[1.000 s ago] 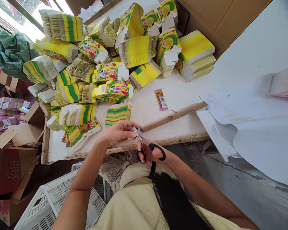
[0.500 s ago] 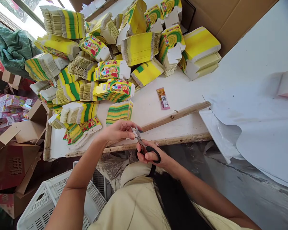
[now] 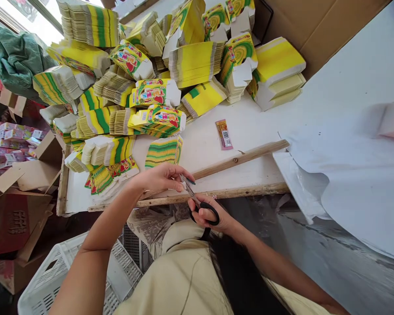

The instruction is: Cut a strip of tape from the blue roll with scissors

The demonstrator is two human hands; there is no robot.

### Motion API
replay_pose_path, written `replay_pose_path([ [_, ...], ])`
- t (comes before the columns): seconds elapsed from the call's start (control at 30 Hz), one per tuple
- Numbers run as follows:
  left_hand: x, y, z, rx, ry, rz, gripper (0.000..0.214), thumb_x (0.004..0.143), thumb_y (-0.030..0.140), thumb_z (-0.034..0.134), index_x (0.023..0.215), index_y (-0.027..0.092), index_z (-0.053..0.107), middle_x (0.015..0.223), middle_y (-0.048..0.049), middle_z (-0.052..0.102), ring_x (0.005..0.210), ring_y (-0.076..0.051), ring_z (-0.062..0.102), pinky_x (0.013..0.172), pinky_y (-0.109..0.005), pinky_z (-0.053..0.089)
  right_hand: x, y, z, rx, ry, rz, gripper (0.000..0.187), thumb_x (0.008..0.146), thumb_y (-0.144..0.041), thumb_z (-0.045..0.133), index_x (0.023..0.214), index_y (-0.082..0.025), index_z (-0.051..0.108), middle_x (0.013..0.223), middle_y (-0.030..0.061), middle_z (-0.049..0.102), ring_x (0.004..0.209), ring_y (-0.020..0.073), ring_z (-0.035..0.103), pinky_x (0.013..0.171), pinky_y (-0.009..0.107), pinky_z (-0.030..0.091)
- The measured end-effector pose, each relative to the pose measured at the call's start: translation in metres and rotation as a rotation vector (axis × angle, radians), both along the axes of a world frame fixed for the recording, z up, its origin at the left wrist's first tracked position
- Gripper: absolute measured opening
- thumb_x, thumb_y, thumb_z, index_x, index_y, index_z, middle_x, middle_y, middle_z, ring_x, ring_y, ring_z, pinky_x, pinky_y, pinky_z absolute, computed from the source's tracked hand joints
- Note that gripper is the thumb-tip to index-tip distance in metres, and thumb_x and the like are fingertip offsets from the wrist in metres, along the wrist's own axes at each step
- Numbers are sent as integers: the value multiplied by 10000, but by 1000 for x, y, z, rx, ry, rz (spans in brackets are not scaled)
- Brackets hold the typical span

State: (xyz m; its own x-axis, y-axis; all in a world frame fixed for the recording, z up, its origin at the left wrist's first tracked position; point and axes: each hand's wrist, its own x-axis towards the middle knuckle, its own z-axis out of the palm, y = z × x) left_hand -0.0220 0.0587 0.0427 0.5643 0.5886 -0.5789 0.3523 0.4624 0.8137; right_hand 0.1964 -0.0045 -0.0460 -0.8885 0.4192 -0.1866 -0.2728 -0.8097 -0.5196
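Note:
My right hand (image 3: pixel 212 213) grips a pair of scissors (image 3: pixel 206 210) by the black handles, above the front edge of the table. The metal blades point up and left to my left hand (image 3: pixel 167 177). That hand is closed in a pinch, its fingertips beside the blades. Something small and whitish shows by the thumb; what it is I cannot make out. Just beyond my left hand lies a flat green-and-yellow striped stack (image 3: pixel 164 152). Further off to the right is a small wrapped packet (image 3: pixel 223 134) on the white tabletop.
Bundles of yellow-green folded cartons (image 3: pixel 197 64) cover the back and left of the table. A wooden strip (image 3: pixel 239 159) lies slantwise near the front. White sheeting (image 3: pixel 357 188) hangs on the right. Below left are a white crate (image 3: pixel 49 275) and open cardboard boxes (image 3: pixel 16 223).
The scissor blades have come closer together beside my left fingertips. Both hands stay in nearly the same place, and the view has shifted slightly.

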Motion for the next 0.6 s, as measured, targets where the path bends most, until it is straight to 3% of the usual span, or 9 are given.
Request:
replay_pose_path([
  [0.23, 0, 2, 4, 69, 86, -107, 402, 820, 291, 699, 1183, 121, 680, 722, -7, 636, 637, -94, 530, 574, -180, 379, 6, -3, 1, 45, -52, 19, 577, 694, -658, 754, 846, -173, 481, 483, -100, 376, 380, 20, 236, 370, 179, 156],
  [0.37, 2, 4, 6, 118, 100, -137, 387, 829, 295, 680, 1183, 138, 683, 745, -7, 636, 659, -100, 537, 585, -182, 385, 11, 0, 2, 61, -18, 13, 683, 660, -786, 687, 883, -168, 501, 522, -76, 425, 399, 30, 258, 373, 184, 164],
  [0.6, -6, -3, -1, 106, 145, -77, 359, 782, 261, 722, 1114, 123, 715, 596, 52, 447, 543, -70, 398, 499, -189, 290, 32, 20, 2, 82, 26, -189, 682, 624, -817, 681, 855, -216, 459, 530, -67, 408, 409, 60, 283, 397, 211, 207],
])
